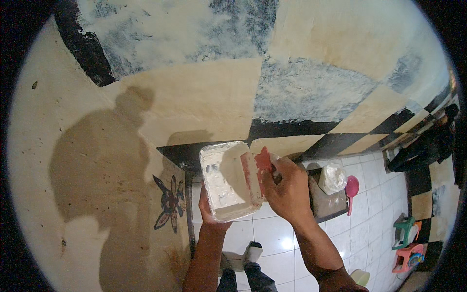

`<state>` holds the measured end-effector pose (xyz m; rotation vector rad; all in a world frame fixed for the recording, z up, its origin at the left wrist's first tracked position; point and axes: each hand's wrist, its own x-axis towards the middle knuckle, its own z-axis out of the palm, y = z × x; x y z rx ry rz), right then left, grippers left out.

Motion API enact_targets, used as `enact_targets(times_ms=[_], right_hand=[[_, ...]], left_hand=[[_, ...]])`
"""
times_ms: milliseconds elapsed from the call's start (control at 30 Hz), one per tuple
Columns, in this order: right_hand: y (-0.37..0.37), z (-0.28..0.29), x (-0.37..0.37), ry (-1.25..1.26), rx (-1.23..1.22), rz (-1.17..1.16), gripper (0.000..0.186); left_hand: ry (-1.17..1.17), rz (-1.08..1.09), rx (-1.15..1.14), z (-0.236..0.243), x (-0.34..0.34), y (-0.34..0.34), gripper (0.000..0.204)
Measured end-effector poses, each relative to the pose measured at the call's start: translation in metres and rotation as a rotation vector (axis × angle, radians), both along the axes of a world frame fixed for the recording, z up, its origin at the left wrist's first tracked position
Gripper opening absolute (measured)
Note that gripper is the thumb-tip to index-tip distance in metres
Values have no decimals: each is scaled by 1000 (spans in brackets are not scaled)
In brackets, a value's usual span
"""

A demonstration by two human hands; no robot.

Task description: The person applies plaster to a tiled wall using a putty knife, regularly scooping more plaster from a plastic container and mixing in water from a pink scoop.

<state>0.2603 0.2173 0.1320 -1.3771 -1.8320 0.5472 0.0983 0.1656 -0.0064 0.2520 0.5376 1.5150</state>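
Note:
My left hand [207,210] supports a white rectangular tub [233,214] from its near left side, most of the fingers hidden beneath it. White paste coats the tub's inside and rim. In my right hand [290,189] is a red scraper [263,168], gripped between thumb and fingers. Its paste-smeared edge lies against the tub's right rim. Beyond the tub rises a wall [209,92] painted in cream and black squares, where several dark patches [311,92] are thinly covered with streaky white.
A stained cream wall [97,160] with a painted flower [169,202] stands close on the left. On the tiled floor [275,231] are a mat [328,204], a white plastic bag [333,178] and a pink dipper [352,186]. Green [403,232] and coral stools [404,259] stand farther right.

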Motion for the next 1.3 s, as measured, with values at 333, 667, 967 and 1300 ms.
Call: enact_targets(times_ms=[333, 667, 967, 1300], right_hand=[[-17, -12, -24, 388, -238, 39, 24], [-39, -22, -65, 439, -379, 58, 20], [-45, -13, -72, 927, -467, 66, 30], [-56, -28, -61, 1104, -573, -59, 26]], left_hand=[[-299, -121, 131, 17, -26, -6, 51], [-187, -171, 11, 40, -30, -14, 53], [-250, -206, 98, 26, -52, -24, 53], [-314, -103, -20, 32, -69, -28, 49]])
